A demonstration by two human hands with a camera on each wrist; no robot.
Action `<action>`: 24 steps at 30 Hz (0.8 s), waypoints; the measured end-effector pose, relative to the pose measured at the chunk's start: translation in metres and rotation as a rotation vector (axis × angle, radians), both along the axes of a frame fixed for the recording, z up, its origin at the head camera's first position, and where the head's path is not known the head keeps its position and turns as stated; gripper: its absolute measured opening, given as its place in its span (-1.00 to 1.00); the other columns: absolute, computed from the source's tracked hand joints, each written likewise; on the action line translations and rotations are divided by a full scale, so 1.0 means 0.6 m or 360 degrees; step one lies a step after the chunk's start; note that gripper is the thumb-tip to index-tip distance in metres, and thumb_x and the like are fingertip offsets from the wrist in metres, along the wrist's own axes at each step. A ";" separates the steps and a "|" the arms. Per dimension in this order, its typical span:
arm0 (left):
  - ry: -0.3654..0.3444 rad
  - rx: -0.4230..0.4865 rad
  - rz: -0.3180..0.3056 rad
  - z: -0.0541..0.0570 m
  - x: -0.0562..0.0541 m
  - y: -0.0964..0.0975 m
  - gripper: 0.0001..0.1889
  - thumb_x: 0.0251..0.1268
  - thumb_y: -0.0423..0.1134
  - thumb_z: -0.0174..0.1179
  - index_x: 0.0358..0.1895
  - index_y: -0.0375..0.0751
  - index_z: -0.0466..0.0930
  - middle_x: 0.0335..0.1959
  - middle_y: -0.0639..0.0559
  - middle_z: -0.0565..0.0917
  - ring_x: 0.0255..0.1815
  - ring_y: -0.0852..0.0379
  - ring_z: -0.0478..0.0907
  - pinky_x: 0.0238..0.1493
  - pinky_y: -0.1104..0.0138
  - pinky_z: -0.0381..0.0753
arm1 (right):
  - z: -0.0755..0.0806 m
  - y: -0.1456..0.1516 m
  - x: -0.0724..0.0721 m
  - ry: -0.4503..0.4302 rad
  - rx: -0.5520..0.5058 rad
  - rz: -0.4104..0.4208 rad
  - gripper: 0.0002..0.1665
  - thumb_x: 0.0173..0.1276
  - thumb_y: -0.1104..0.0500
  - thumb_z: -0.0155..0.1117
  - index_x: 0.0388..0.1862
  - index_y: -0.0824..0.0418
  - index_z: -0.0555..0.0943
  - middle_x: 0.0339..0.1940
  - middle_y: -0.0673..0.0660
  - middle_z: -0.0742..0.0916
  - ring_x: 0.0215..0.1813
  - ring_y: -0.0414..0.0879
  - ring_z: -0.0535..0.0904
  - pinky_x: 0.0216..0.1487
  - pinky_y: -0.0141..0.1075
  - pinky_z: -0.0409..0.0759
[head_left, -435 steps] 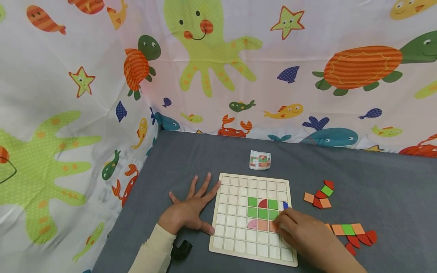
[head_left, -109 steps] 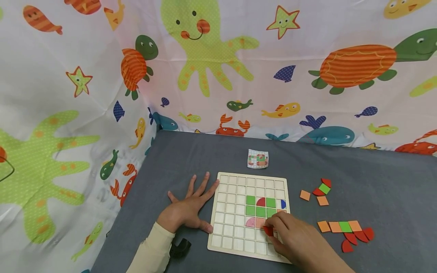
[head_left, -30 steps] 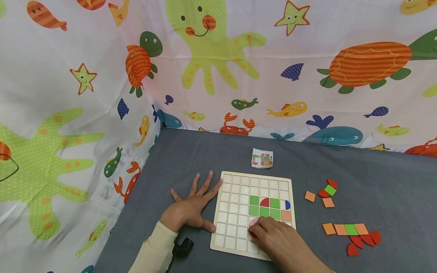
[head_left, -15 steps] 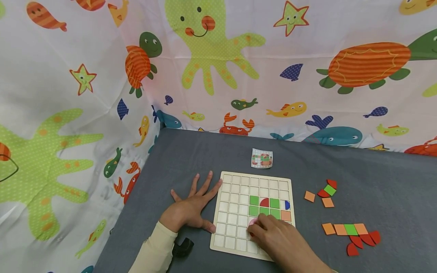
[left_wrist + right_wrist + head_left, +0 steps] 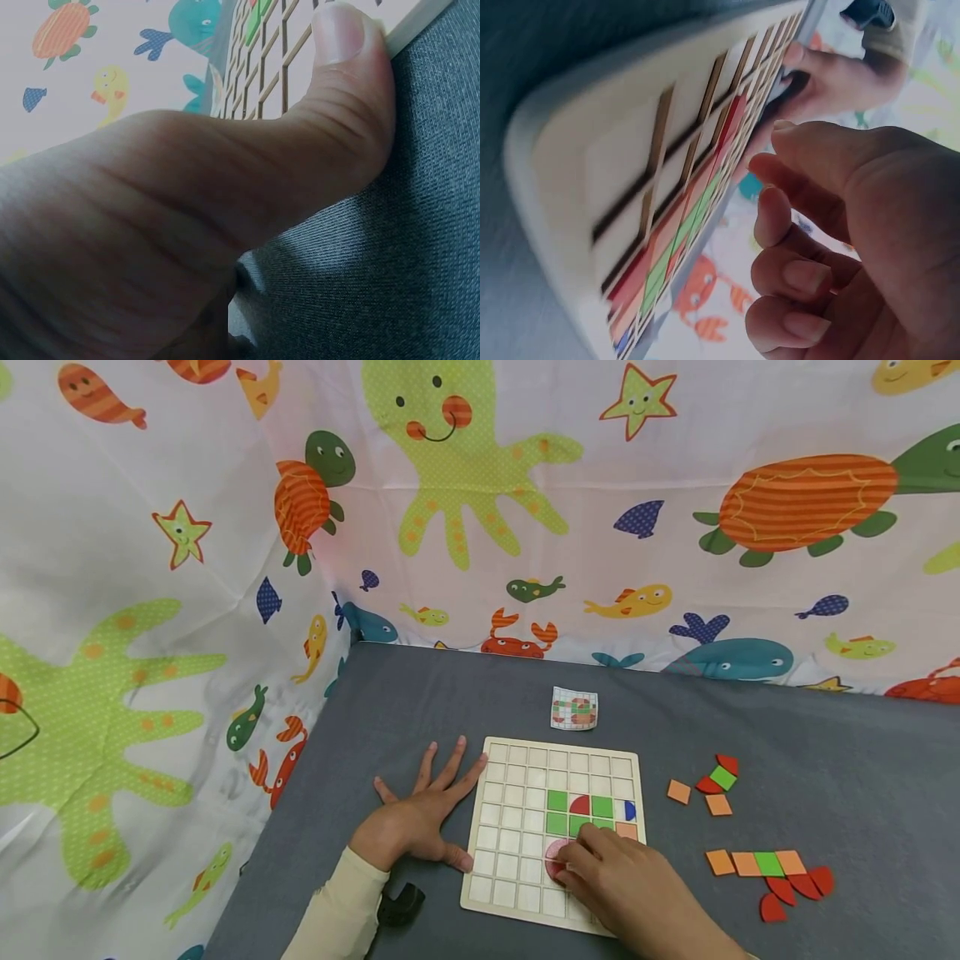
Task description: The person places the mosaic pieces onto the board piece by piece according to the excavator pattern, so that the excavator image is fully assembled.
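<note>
A pale wooden grid board (image 5: 517, 877) lies on the grey cloth, with green squares (image 5: 557, 802), a red quarter-round piece (image 5: 578, 803), a blue half-round piece (image 5: 629, 811) and orange squares (image 5: 626, 831) in its cells. My left hand (image 5: 416, 827) is spread flat beside it, fingertips and thumb at the left edge. My right hand (image 5: 622, 877) hovers over the lower right, fingers loosely bent, just right of two reddish quarter-round pieces (image 5: 552, 867) in neighbouring cells. In the right wrist view nothing shows between its thumb and forefinger (image 5: 769, 210). The hand hides several cells.
Right of the board lie loose tiles: a small group with a green square (image 5: 723, 777), and a row of orange squares (image 5: 746, 864) with red quarter-rounds (image 5: 772, 908) below. A printed pattern card (image 5: 574, 708) lies behind the board. A black object (image 5: 401, 906) sits near my left wrist.
My right hand earlier held a red quarter-round piece over the board; that piece now lies in a cell below the pinkish one. The fingers have drawn slightly right. My left hand stays put.
</note>
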State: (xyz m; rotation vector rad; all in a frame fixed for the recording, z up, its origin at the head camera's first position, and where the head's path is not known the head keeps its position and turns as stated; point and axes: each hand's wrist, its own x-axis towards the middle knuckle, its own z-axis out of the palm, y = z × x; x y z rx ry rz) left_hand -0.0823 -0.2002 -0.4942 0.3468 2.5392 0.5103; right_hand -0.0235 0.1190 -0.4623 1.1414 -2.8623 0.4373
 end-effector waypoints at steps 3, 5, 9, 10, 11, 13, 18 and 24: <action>0.0004 -0.0008 -0.0015 0.010 0.002 0.002 0.53 -0.28 0.36 0.67 0.66 0.69 -0.44 0.71 0.36 -0.60 0.72 -0.12 -0.71 0.02 -0.74 -0.73 | 0.003 0.015 -0.006 0.0041 -0.0065 -0.0073 -0.80 0.33 -0.03 0.59 -0.11 -0.11 0.79 -0.33 -0.22 0.53 -0.34 -0.36 0.38 -0.41 -0.46 0.48; -0.0008 -0.0013 -0.0019 0.015 0.002 0.003 0.53 -0.27 0.37 0.65 0.67 0.68 -0.44 0.71 0.35 -0.61 0.71 -0.12 -0.72 0.02 -0.74 -0.73 | 0.006 0.028 -0.010 0.0074 -0.0101 -0.0128 -0.81 0.31 -0.02 0.61 -0.15 -0.11 0.78 -0.36 -0.24 0.52 -0.39 -0.39 0.35 -0.44 -0.47 0.45; 0.0008 -0.0032 -0.0022 0.022 0.004 0.004 0.53 -0.29 0.38 0.65 0.68 0.66 -0.42 0.72 0.33 -0.58 0.72 -0.14 -0.68 0.01 -0.77 -0.67 | 0.017 0.055 -0.019 0.0145 -0.0100 -0.0236 -0.76 0.24 -0.03 0.67 -0.19 -0.09 0.76 -0.40 -0.25 0.52 -0.46 -0.41 0.31 -0.50 -0.48 0.38; 0.0018 -0.0032 -0.0018 0.024 0.005 0.005 0.53 -0.29 0.38 0.65 0.68 0.65 -0.41 0.73 0.33 -0.57 0.73 -0.15 -0.67 0.02 -0.79 -0.64 | 0.020 0.061 -0.021 0.0154 -0.0083 -0.0266 -0.75 0.23 -0.03 0.68 -0.19 -0.08 0.76 -0.41 -0.24 0.52 -0.48 -0.41 0.30 -0.52 -0.48 0.35; 0.0030 -0.0038 -0.0022 0.021 0.004 0.004 0.54 -0.31 0.38 0.66 0.69 0.65 -0.40 0.73 0.32 -0.56 0.73 -0.16 -0.66 0.01 -0.79 -0.63 | 0.024 0.067 -0.023 0.0159 -0.0065 -0.0296 -0.74 0.23 -0.04 0.68 -0.18 -0.07 0.76 -0.40 -0.23 0.55 -0.48 -0.40 0.31 -0.53 -0.47 0.35; 0.0045 -0.0027 -0.0027 0.017 0.004 0.003 0.54 -0.33 0.42 0.64 0.69 0.65 -0.40 0.73 0.32 -0.56 0.73 -0.17 -0.66 -0.02 -0.80 -0.63 | 0.031 0.079 -0.028 0.0144 -0.0025 -0.0357 -0.72 0.23 -0.04 0.68 -0.17 -0.04 0.77 -0.36 -0.19 0.63 -0.48 -0.39 0.35 -0.54 -0.45 0.39; 0.0010 -0.0027 -0.0014 0.027 0.005 0.006 0.51 -0.27 0.41 0.63 0.70 0.62 -0.39 0.74 0.30 -0.55 0.74 -0.17 -0.64 0.03 -0.79 -0.61 | 0.045 0.104 -0.036 0.0107 0.0059 -0.0496 -0.64 0.21 -0.05 0.69 -0.09 0.02 0.78 -0.27 -0.06 0.73 -0.44 -0.31 0.51 -0.53 -0.33 0.53; -0.0016 -0.0099 -0.0008 0.047 0.007 0.014 0.48 -0.21 0.32 0.66 0.74 0.49 -0.30 0.76 0.22 -0.48 0.74 -0.18 -0.60 0.14 -0.79 -0.49 | 0.046 0.127 -0.041 0.0075 0.0062 -0.0613 -0.54 0.19 -0.03 0.71 0.01 0.06 0.75 -0.22 0.01 0.76 -0.40 -0.21 0.58 -0.51 -0.26 0.55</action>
